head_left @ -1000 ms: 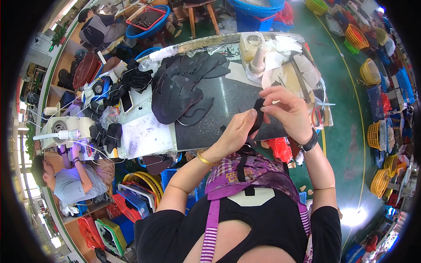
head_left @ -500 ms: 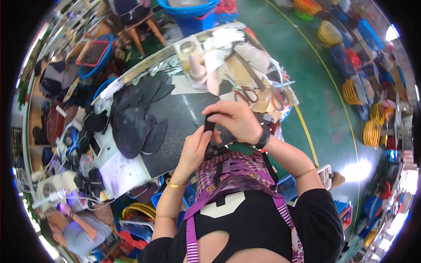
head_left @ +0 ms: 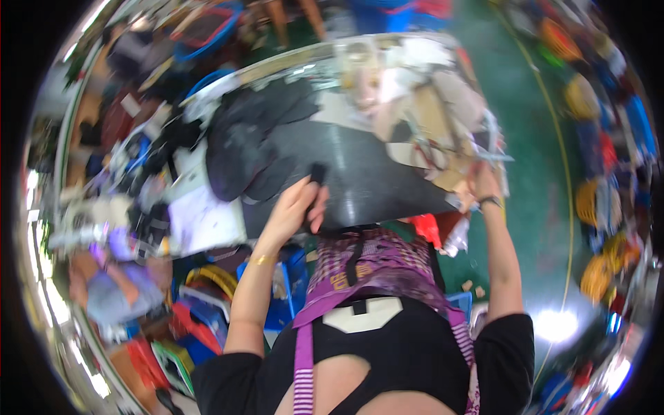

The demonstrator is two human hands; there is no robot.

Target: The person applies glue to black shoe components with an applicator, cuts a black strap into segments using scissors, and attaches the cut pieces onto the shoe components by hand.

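My left hand [head_left: 296, 207] is closed on a small black strip [head_left: 317, 173], which sticks up past the fingers over the dark work surface [head_left: 360, 162]. At the table's right edge my right hand [head_left: 482, 185] reaches among paper and card scraps. Its fingers are smeared by motion, so I cannot tell whether they grip anything. A pair of scissors [head_left: 430, 153] with reddish handles lies on the scraps, left of that hand. Dark fabric-like pieces [head_left: 252, 138] lie in a heap at the left of the work surface.
A white sheet [head_left: 204, 218] covers the table's left part. Brown card [head_left: 443, 114] and pale scraps lie at the back right. Something red [head_left: 427, 228] hangs at the front right edge. Another person [head_left: 121, 287] sits at the left. Blue crates [head_left: 280, 283] stand below the table.
My hands have parted. The right hand has left the black strip and moved right to the scraps, while the left keeps the strip. The whole view has shifted and blurred.
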